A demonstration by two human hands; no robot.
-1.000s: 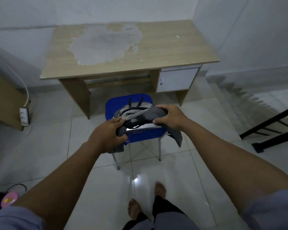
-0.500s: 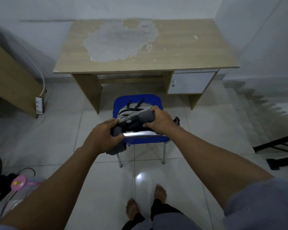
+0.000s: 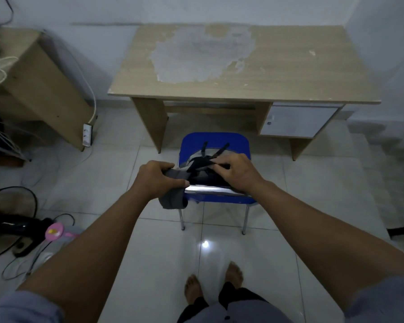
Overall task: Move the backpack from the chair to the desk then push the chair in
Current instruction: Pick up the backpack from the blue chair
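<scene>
A grey backpack [image 3: 197,170] with black straps lies on the blue chair [image 3: 216,142], which stands on the floor in front of the wooden desk [image 3: 278,73]. My left hand [image 3: 158,179] grips a grey padded strap that hangs over the chair's left edge. My right hand [image 3: 239,173] holds the backpack's top and pinches a black strap. Most of the backpack's body is hidden behind my hands.
The desk has a worn pale patch [image 3: 201,57] on top and a white drawer unit [image 3: 296,121] on the right. A second wooden cabinet [image 3: 37,85] with a power strip [image 3: 87,134] stands left. A floor fan [image 3: 12,224], cables and a pink object [image 3: 54,230] lie at lower left.
The view shifted so the desk and chair sit further right. My hands regripped: the right now pinches a black strap, and the left holds the hanging grey strap.
</scene>
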